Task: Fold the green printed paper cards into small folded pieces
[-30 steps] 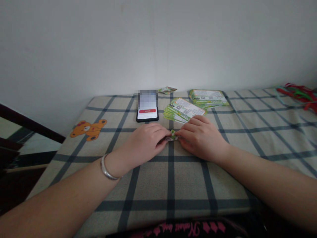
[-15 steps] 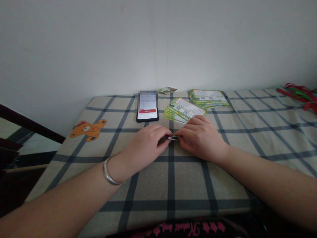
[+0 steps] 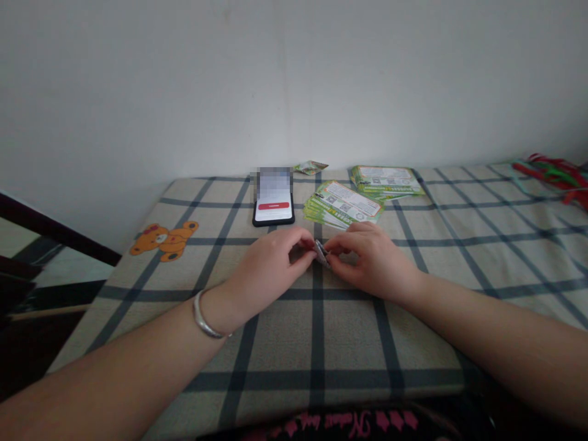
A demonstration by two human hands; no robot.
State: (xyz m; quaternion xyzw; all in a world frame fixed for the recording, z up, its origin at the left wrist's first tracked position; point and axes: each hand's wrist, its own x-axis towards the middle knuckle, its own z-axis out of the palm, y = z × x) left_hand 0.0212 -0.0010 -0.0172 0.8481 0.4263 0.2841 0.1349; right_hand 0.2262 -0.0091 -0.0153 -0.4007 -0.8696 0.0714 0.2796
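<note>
Between my hands, above the checked cloth, is a small folded piece of paper [image 3: 322,255], pale with a dark gap between its layers. My left hand [image 3: 276,258] pinches its left side with thumb and forefinger. On the other side, my right hand [image 3: 370,257] grips it between thumb and fingertips, which partly cover it. The paper stands tilted, and its exact shape is hard to make out. Just beyond my right hand lies a fanned stack of green and white printed leaflets [image 3: 344,203].
A phone [image 3: 274,211] with a lit screen lies near the wall. Beside it is a folded green paper piece [image 3: 311,167], then a second leaflet stack [image 3: 388,177]. Red and green strips [image 3: 558,174] lie at the far right. A bear patch [image 3: 163,241] marks the cloth's left side.
The folded paper has turned from lying nearly flat to a steeper tilt and shows more of its face. My right fingers have drawn slightly down from the leaflets.
</note>
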